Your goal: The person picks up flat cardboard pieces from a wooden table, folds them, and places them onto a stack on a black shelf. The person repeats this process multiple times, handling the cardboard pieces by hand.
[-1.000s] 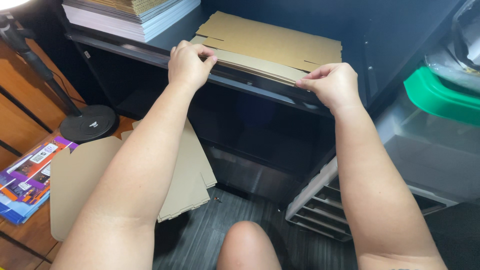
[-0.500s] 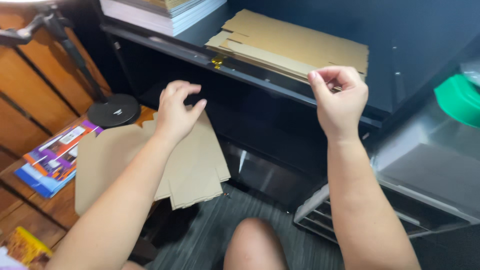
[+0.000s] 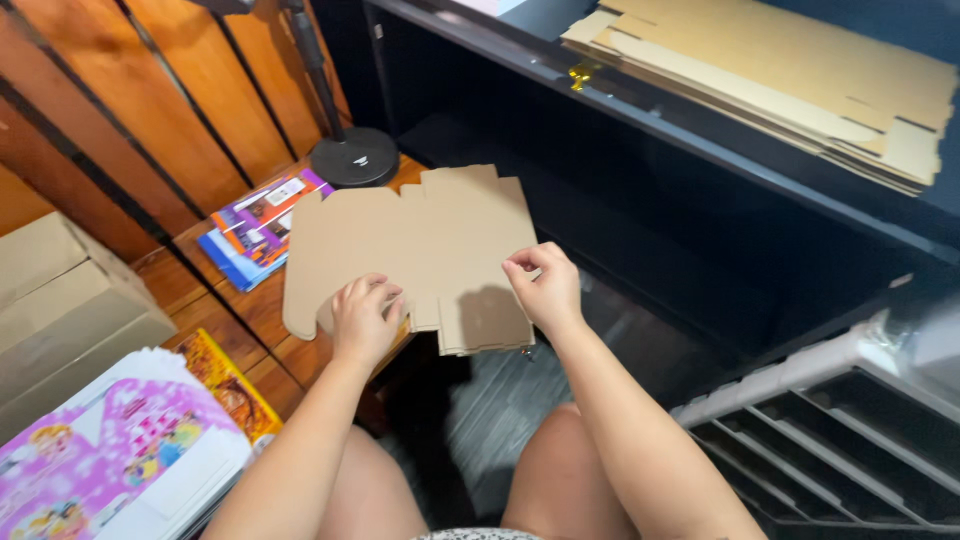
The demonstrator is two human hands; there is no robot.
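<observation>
Below, both hands gripped a flat cardboard blank [image 3: 420,250] lying on the wooden desk [image 3: 260,310]: the left hand [image 3: 362,320] pressed its near edge, the right hand [image 3: 545,290] pinched its right edge. Beside the blank stood a round black lamp base [image 3: 353,160].

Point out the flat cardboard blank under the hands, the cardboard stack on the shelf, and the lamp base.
flat cardboard blank [image 3: 420,235], head view, bare middle panel
cardboard stack [image 3: 790,70], head view, top sheet
lamp base [image 3: 355,160], head view, round black foot

Bright, sharp view; dark shelf recess
</observation>
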